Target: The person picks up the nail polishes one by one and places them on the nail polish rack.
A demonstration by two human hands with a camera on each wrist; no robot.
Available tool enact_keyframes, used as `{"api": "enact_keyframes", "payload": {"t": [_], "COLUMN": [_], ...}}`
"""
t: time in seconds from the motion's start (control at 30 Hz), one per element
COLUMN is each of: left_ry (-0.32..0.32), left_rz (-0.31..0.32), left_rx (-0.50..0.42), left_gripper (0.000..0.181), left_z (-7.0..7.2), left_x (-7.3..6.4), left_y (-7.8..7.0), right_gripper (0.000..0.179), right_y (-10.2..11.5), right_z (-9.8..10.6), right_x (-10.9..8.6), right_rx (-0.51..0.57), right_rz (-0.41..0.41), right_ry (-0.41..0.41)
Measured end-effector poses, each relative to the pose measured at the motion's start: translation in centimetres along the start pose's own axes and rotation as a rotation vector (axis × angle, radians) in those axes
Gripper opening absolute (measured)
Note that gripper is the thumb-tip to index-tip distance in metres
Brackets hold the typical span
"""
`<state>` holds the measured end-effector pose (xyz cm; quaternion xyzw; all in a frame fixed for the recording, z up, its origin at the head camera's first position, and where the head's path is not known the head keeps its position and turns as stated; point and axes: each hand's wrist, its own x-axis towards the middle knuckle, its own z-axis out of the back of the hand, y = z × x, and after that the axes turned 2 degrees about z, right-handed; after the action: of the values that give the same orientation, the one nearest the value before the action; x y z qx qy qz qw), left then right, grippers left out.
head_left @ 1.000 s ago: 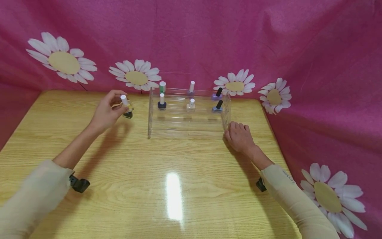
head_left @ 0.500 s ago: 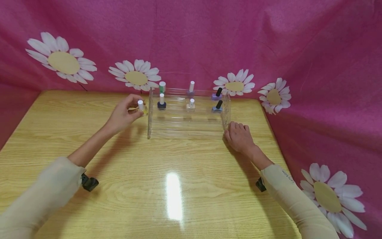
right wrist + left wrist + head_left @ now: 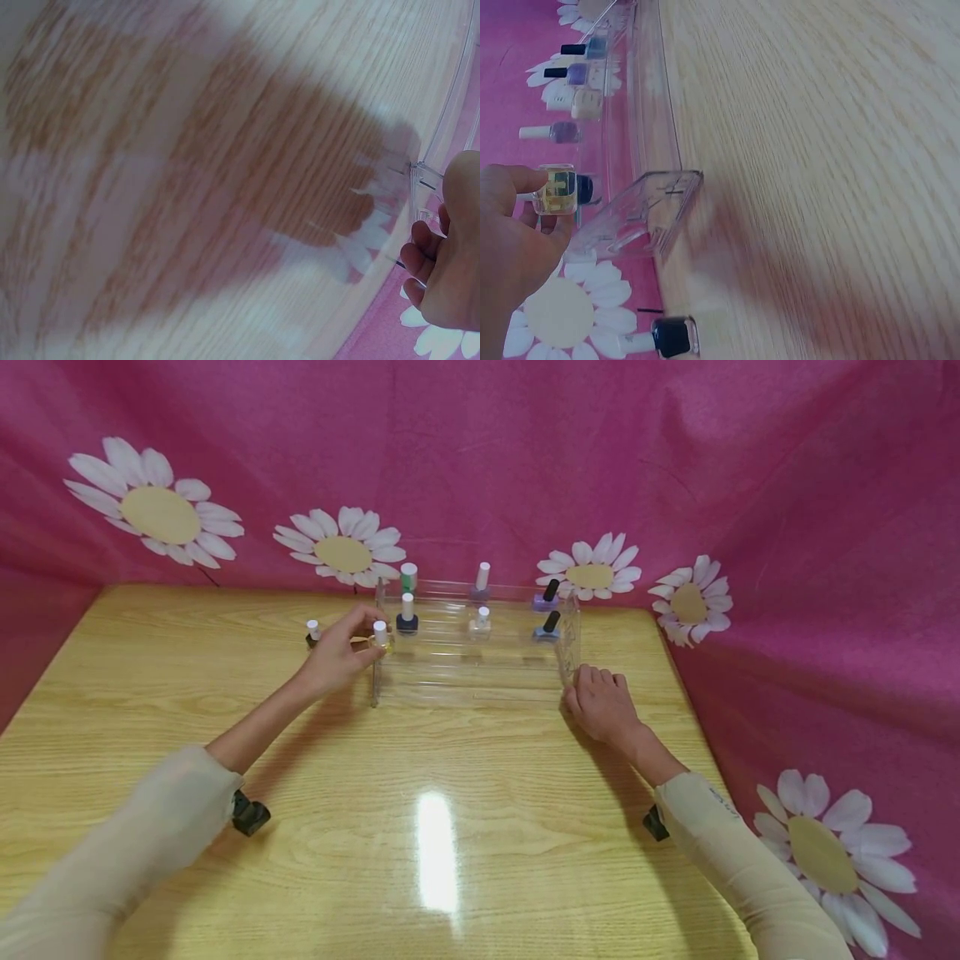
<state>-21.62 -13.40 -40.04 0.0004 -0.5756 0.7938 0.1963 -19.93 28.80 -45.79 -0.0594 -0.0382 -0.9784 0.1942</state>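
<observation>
My left hand [image 3: 341, 652] pinches a bottle of yellow nail polish [image 3: 557, 192] with a white cap, held upright at the left side of a clear acrylic rack [image 3: 480, 678]. Around the near right corner of that rack, the fingers of my right hand [image 3: 602, 703] are curled on its side panel. Several nail polish bottles stand on the two upper tiers: a green one [image 3: 408, 578], a dark navy one [image 3: 407, 620], a clear one [image 3: 480, 623], a light purple one [image 3: 481, 583], a purple one [image 3: 545, 602] and a blue one [image 3: 547, 632].
A black nail polish bottle [image 3: 673, 337] with a white cap stands on the wooden table [image 3: 360, 827], left of the rack and partly behind my left hand in the head view. A pink cloth [image 3: 480, 468] with daisies hangs close behind the rack.
My left hand has carried the yellow nail polish rightward to the rack's left side, uncovering the black bottle behind it. The right hand has stayed at the rack's corner.
</observation>
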Motion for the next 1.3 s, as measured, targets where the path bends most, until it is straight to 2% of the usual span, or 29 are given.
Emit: {"api": "enact_keyframes", "payload": {"t": [0.23, 0.43, 0.73, 1.03, 1.3], "left_ry": [0.039, 0.047, 0.065, 0.085, 0.120], "left_rz": [-0.013, -0.037, -0.015, -0.038, -0.054], "left_rx": [-0.006, 0.017, 0.055, 0.073, 0.159], "left_gripper": [0.034, 0.030, 0.028, 0.025, 0.021], "left_z": [-1.1, -1.8, -2.3, -2.6, -3.0], "left_x": [0.6, 1.0, 1.3, 1.6, 1.9], "left_y": [0.2, 0.9, 1.6, 1.3, 1.5], "right_gripper": [0.026, 0.027, 0.027, 0.025, 0.024], "right_y": [-0.1, 0.0, 0.0, -0.1, -0.3], "right_z": [-0.2, 0.0, 0.0, -0.2, -0.3], "right_x": [0.1, 0.1, 0.1, 0.2, 0.2], "right_rx": [-0.006, -0.001, -0.001, -0.004, 0.001], "right_rz": [0.003, -0.004, -0.018, -0.027, -0.027], "right_ry": [0.006, 0.014, 0.047, 0.056, 0.055]}}
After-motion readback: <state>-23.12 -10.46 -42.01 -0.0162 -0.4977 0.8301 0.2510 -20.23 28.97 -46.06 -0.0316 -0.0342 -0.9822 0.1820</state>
